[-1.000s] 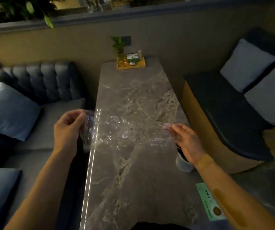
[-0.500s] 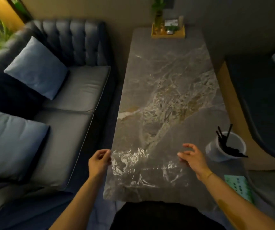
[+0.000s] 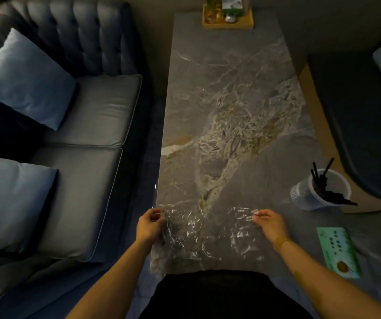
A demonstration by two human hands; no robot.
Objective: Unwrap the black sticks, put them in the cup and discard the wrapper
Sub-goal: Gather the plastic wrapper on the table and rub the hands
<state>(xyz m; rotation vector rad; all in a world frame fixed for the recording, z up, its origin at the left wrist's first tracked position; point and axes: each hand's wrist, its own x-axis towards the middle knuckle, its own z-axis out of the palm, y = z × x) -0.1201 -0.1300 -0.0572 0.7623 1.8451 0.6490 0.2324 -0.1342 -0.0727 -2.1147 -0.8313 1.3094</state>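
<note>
A crinkled clear plastic wrapper (image 3: 208,231) is stretched over the near end of the marble table (image 3: 226,100). My left hand (image 3: 149,224) pinches its left edge by the table's left side. My right hand (image 3: 270,223) pinches its right edge. Several black sticks (image 3: 323,183) stand and lean in a white cup (image 3: 320,192) at the table's right side, to the right of and beyond my right hand.
A green printed card (image 3: 339,252) lies at the near right. A yellow tray (image 3: 227,18) with small items stands at the far end. A grey sofa (image 3: 88,125) with blue cushions runs along the left, a dark bench (image 3: 355,116) along the right.
The view has tilted down, so the cup with sticks came into sight. Both hands with the spread wrapper have come down close to the table's near end, and the right hand has closed on its edge.
</note>
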